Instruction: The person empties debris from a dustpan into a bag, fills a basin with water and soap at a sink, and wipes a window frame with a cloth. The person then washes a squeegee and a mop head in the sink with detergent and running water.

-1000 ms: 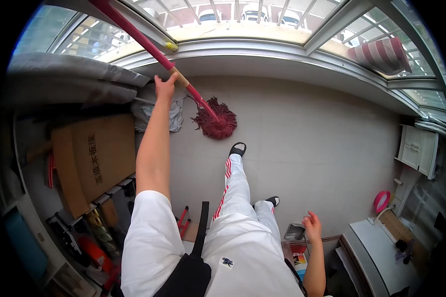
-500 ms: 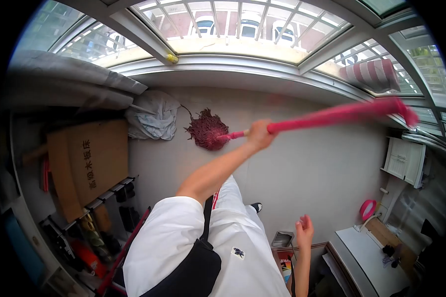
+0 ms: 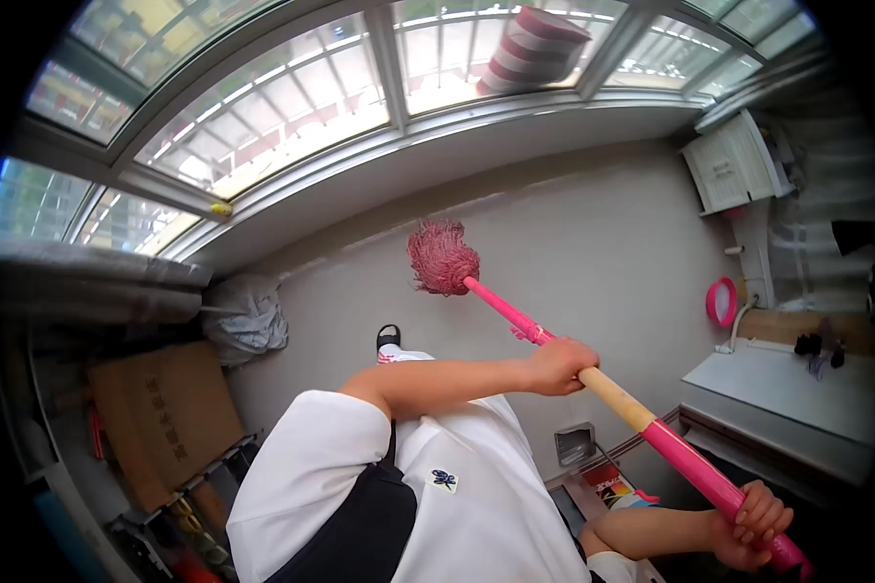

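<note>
A mop with a dark pink, stringy head (image 3: 443, 257) rests on the grey floor. Its handle (image 3: 617, 398), pink with a bare wooden stretch, slants down to the right. My left hand (image 3: 560, 366) is wrapped round the handle near the middle, where pink meets wood. Further down, close to the handle's end, my right hand (image 3: 753, 525) has its fingers closed round the pink part. The mop head lies ahead of my foot in a black slipper (image 3: 388, 336).
Barred windows (image 3: 292, 107) run along the far wall. A cardboard box (image 3: 170, 418) and a bundled cloth (image 3: 248, 316) stand at the left. At the right are a white cabinet (image 3: 734, 170), a pink ring (image 3: 721, 301) and a white-topped table (image 3: 787, 389). A metal dustpan-like object (image 3: 575, 444) sits near my right arm.
My right hand, open and off the mop before, now grips the handle's lower end. The handle has swung from pointing right to slanting toward me. The view has turned to the right.
</note>
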`<state>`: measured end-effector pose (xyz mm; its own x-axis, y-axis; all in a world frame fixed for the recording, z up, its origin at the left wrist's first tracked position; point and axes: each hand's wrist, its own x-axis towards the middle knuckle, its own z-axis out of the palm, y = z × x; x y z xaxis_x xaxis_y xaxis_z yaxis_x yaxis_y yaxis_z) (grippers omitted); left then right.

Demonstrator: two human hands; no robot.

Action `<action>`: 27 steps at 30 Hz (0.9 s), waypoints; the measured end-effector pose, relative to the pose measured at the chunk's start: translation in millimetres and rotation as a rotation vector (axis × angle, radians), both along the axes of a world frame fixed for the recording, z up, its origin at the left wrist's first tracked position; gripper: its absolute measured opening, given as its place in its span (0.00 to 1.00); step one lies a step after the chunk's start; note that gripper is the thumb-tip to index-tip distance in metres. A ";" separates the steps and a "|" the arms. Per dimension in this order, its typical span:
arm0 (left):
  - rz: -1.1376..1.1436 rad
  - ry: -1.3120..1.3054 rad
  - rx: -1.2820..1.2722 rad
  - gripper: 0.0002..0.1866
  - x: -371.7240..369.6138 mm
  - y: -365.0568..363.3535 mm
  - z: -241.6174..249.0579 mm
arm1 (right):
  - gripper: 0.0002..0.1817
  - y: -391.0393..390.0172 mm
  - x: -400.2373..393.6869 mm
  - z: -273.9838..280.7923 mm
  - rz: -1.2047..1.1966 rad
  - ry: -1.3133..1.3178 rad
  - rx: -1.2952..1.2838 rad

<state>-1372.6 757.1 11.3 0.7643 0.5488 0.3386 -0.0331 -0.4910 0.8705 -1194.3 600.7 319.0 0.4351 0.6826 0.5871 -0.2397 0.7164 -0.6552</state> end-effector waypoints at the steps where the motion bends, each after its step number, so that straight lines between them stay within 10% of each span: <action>1: -0.037 0.061 0.022 0.12 32.3 -6.8 -2.2 | 0.19 -23.5 31.5 -3.5 0.020 -0.022 0.022; 15: -0.343 -0.332 0.519 0.12 466.7 35.6 79.0 | 0.16 -99.6 263.1 25.9 -0.238 -0.580 0.162; 27: -0.216 -0.633 0.549 0.12 904.4 305.0 243.5 | 0.12 147.3 552.0 58.5 -0.746 -0.678 0.186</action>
<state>-468.2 1062.1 254.8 0.4105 0.0475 0.9106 -0.5726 -0.7638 0.2979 -642.3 748.0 377.5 0.2488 0.2475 0.9364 0.6879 0.6355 -0.3508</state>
